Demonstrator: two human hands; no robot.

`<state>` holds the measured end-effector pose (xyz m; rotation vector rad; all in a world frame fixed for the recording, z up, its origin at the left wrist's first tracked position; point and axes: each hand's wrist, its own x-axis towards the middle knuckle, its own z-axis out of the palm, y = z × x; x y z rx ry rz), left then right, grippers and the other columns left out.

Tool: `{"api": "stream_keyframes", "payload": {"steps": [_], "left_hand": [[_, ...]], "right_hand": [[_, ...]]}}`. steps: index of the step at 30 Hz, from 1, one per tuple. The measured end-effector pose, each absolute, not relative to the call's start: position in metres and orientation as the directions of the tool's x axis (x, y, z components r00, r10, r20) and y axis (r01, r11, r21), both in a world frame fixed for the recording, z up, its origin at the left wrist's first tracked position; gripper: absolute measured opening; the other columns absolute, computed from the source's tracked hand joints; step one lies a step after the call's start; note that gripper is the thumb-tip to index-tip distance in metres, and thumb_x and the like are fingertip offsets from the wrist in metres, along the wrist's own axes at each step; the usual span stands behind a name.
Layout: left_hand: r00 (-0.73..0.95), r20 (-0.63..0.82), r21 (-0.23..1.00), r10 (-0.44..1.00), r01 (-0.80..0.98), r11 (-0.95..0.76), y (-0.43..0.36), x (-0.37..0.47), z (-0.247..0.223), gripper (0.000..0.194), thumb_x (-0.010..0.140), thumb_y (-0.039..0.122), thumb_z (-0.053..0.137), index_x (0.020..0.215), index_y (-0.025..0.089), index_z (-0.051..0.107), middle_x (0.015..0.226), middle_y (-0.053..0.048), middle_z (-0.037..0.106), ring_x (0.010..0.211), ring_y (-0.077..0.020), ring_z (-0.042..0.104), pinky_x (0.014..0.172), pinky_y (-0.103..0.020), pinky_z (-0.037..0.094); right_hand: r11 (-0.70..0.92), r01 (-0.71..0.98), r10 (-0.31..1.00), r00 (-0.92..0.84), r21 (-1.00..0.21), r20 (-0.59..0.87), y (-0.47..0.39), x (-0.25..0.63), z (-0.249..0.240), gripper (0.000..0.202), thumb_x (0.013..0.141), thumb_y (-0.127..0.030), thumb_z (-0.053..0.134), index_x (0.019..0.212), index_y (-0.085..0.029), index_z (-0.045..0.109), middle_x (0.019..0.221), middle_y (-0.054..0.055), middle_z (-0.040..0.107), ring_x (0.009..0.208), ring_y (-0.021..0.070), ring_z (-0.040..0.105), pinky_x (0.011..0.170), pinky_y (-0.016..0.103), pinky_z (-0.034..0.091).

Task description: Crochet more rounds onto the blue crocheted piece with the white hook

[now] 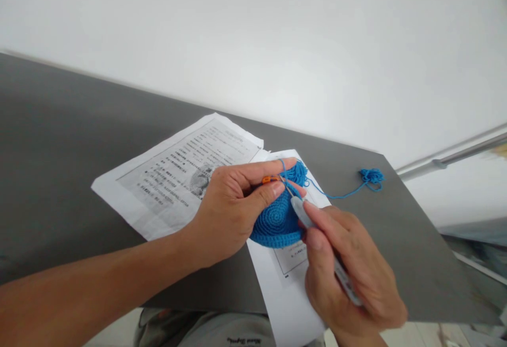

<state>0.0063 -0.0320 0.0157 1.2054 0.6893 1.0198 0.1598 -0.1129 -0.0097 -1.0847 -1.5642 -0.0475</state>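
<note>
A round blue crochet piece (275,219), worked in rings, is held up over the printed sheets. My left hand (237,204) pinches its upper edge between thumb and fingers, and a loop of blue yarn passes over the raised index finger. An orange stitch marker (270,179) sits at the edge beside that thumb. In my right hand (352,273) is a crochet hook with a grey handle (344,278), gripped between thumb and fingers. Its thin metal tip reaches the edge of the blue piece near my left thumb; the exact stitch is too small to make out.
Printed paper sheets (170,188) lie on the dark grey table (71,141), partly under my hands. A small tangle of blue yarn (371,177) rests to the right, its strand leading to the piece. Behind the table stands a white wall (253,46).
</note>
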Motion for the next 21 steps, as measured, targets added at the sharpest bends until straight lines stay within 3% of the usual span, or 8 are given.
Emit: {"api": "stream_keyframes", "payload": {"steps": [2, 5, 8, 11, 17, 21], "left_hand": [[0.409, 0.08, 0.944, 0.909, -0.324, 0.063, -0.033, 0.007, 0.016, 0.032, 0.094, 0.025, 0.073, 0.126, 0.021, 0.078, 0.097, -0.002, 0.086, 0.094, -0.0161, 0.079, 0.092, -0.024, 0.06], [0.369, 0.096, 0.938, 0.924, -0.345, 0.04, -0.035, 0.008, 0.019, 0.03, 0.093, 0.021, 0.074, 0.122, 0.021, 0.08, 0.095, -0.001, 0.086, 0.092, -0.0156, 0.079, 0.093, -0.023, 0.06], [0.279, 0.097, 0.96, 0.955, -0.28, -0.015, -0.036, 0.008, 0.024, 0.027, 0.09, 0.021, 0.076, 0.116, 0.022, 0.083, 0.096, -0.001, 0.086, 0.097, -0.0173, 0.079, 0.099, -0.026, 0.059], [0.263, 0.036, 0.966, 0.964, -0.255, 0.034, -0.037, 0.007, 0.026, 0.026, 0.089, 0.024, 0.077, 0.115, 0.024, 0.083, 0.098, -0.002, 0.085, 0.099, -0.0198, 0.078, 0.101, -0.03, 0.059], [0.353, -0.077, 0.854, 0.932, -0.459, 0.244, -0.037, 0.008, 0.026, 0.029, 0.083, 0.023, 0.083, 0.113, 0.019, 0.083, 0.092, -0.005, 0.085, 0.087, -0.02, 0.079, 0.091, -0.033, 0.063], [0.439, -0.086, 0.803, 0.894, -0.501, 0.323, -0.035, 0.007, 0.028, 0.027, 0.081, 0.021, 0.086, 0.107, 0.018, 0.084, 0.09, -0.006, 0.085, 0.087, -0.0189, 0.079, 0.092, -0.032, 0.063]], "right_hand": [[0.562, 0.744, 0.556, -0.017, -0.361, 0.831, -0.114, 0.162, -0.01, 0.048, 0.093, -0.006, 0.068, 0.139, -0.02, 0.068, 0.107, 0.01, 0.079, 0.089, 0.0231, 0.075, 0.075, 0.038, 0.067], [0.559, 0.788, 0.556, -0.126, -0.257, 0.821, -0.116, 0.165, -0.01, 0.055, 0.091, -0.003, 0.069, 0.144, -0.014, 0.063, 0.114, 0.012, 0.078, 0.098, 0.0231, 0.075, 0.085, 0.038, 0.066], [0.564, 0.785, 0.576, -0.15, -0.256, 0.804, -0.117, 0.166, -0.009, 0.057, 0.091, -0.003, 0.069, 0.146, -0.014, 0.061, 0.118, 0.011, 0.077, 0.102, 0.0219, 0.074, 0.09, 0.036, 0.065], [0.555, 0.786, 0.599, -0.151, -0.272, 0.786, -0.118, 0.165, -0.008, 0.06, 0.092, -0.004, 0.068, 0.149, -0.017, 0.058, 0.119, 0.011, 0.077, 0.103, 0.0217, 0.074, 0.091, 0.037, 0.066], [0.551, 0.815, 0.583, -0.221, -0.181, 0.782, -0.119, 0.163, -0.006, 0.061, 0.093, -0.004, 0.068, 0.152, -0.013, 0.054, 0.117, 0.014, 0.075, 0.107, 0.0223, 0.071, 0.097, 0.037, 0.064], [0.529, 0.845, 0.569, -0.28, -0.083, 0.773, -0.123, 0.166, -0.009, 0.064, 0.094, -0.009, 0.07, 0.155, -0.012, 0.05, 0.122, 0.015, 0.075, 0.111, 0.0257, 0.071, 0.096, 0.04, 0.066]]}}
